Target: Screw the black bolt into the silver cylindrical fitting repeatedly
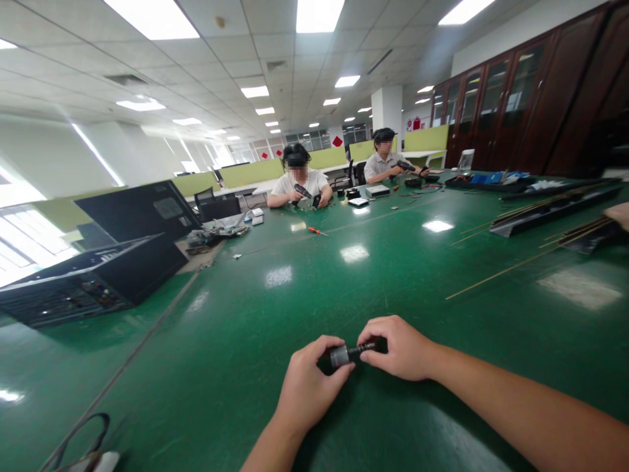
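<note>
a small cylindrical part point(340, 356), grey at its left end, is being held just above the green table point(275, 314) between both hands, near the lower middle of the view. the left hand point(307, 387) is being closed around the grey end, with thumb and fingertips pinching it from the left and below. the right hand point(396, 347) is being closed on a thin dark shaft point(362, 348) that is projecting from the part toward the right; its fingers are being curled over the shaft, so the far tip is being hidden. the step in hand is being judged as a joining or twisting of shaft and cylinder, the two pieces being kept in line along one axis. the next move is being judged to call for a steady counter-grip by the left hand while the shaft is being turned or pressed by the right; whether the pieces are being threaded or simply pushed cannot be told. a dark computer case point(93, 278) is lying well apart on the left, thin rods point(496, 272) are lying well apart on the right, and two other persons are being seen working at the far end of the table.
</note>
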`<state>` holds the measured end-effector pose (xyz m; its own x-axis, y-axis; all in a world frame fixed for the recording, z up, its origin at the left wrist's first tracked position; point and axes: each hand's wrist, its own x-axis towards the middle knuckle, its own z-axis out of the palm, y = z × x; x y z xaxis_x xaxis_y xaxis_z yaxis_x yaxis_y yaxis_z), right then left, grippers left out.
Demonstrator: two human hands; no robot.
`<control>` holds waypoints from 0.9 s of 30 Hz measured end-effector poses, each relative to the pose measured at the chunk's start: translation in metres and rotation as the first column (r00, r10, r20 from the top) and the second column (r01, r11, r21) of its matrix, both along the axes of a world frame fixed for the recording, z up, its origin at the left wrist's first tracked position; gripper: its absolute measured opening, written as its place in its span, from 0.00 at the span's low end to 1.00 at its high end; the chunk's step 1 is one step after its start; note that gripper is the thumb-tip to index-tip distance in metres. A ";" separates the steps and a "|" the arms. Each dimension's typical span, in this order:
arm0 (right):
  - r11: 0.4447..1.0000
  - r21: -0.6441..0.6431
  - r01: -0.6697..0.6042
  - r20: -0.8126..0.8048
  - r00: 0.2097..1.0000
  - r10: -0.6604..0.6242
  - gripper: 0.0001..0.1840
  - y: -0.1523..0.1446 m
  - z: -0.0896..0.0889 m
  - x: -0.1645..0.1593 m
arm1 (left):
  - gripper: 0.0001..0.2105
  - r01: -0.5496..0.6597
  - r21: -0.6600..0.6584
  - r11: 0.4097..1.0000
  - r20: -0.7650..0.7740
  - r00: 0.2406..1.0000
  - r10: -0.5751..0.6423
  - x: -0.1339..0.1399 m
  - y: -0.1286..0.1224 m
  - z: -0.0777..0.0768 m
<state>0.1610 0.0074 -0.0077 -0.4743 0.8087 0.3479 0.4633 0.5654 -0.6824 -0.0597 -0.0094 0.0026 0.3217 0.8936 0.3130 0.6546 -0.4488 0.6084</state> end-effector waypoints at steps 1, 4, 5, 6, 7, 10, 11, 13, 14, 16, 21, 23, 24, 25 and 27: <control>1.000 0.002 0.002 0.002 1.000 -0.002 0.05 0.000 0.000 0.000 | 0.10 -0.001 0.001 1.000 0.001 1.000 0.001 0.000 0.000 0.000; 1.000 0.013 0.013 0.005 1.000 -0.014 0.05 0.001 0.000 0.002 | 0.10 0.001 0.010 1.000 0.005 1.000 -0.001 0.000 0.000 0.000; 1.000 0.018 0.016 0.005 1.000 -0.016 0.05 0.001 -0.001 0.003 | 0.10 0.003 0.015 1.000 0.006 1.000 -0.003 0.000 0.000 0.000; 1.000 0.022 0.017 0.005 1.000 -0.017 0.05 0.001 -0.001 0.003 | 0.10 0.005 0.019 1.000 0.006 1.000 -0.005 0.000 0.000 0.000; 1.000 0.025 0.016 0.005 1.000 -0.016 0.04 0.001 0.000 0.004 | 0.10 0.006 0.023 1.000 0.007 1.000 -0.006 0.000 0.000 0.000; 1.000 0.026 0.012 0.008 1.000 -0.012 0.05 0.001 0.001 0.005 | 0.10 0.003 0.029 1.000 0.007 1.000 -0.004 -0.001 0.000 0.000; 1.000 0.024 0.011 0.012 1.000 -0.011 0.04 0.001 0.001 0.005 | 0.10 0.003 0.030 1.000 0.008 1.000 -0.003 -0.001 0.000 0.000; 1.000 0.017 0.008 0.018 1.000 -0.009 0.04 0.001 0.002 0.005 | 0.10 0.003 0.032 0.999 0.009 1.000 -0.003 -0.001 0.000 0.001; 1.000 0.015 0.009 0.019 1.000 -0.010 0.04 0.001 0.003 0.005 | 0.10 0.002 0.033 0.999 0.010 1.000 -0.002 -0.001 -0.001 0.002; 1.000 0.013 0.015 0.018 1.000 -0.016 0.04 0.001 0.003 0.005 | 0.10 -0.003 0.037 0.999 0.012 1.000 0.002 -0.001 0.000 0.003; 0.998 0.011 0.055 0.009 0.998 -0.056 0.05 0.002 0.003 0.007 | 0.09 -0.022 0.052 0.998 0.027 0.999 0.020 -0.003 0.001 0.003; 0.998 0.013 0.068 0.003 0.998 -0.068 0.05 0.002 0.004 0.009 | 0.09 -0.029 0.056 0.998 0.034 0.999 0.028 -0.003 0.001 0.003; 0.997 0.016 0.076 0.000 0.997 -0.076 0.05 0.003 0.004 0.010 | 0.09 -0.033 0.060 0.998 0.038 0.999 0.031 -0.003 0.001 0.003; 0.996 0.021 0.086 -0.005 0.996 -0.086 0.05 0.003 0.005 0.011 | 0.09 -0.038 0.065 0.997 0.041 0.999 0.036 -0.004 0.002 0.003; 0.993 0.031 0.112 -0.020 0.994 -0.111 0.05 0.004 0.007 0.012 | 0.10 -0.064 0.091 0.994 0.043 0.997 0.060 -0.005 0.002 0.003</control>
<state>0.1734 0.0109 -0.0010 -0.3749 0.8444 0.3827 0.5122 0.5327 -0.6737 -0.0645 -0.0073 0.0057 0.2524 0.8782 0.4062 0.6587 -0.4635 0.5927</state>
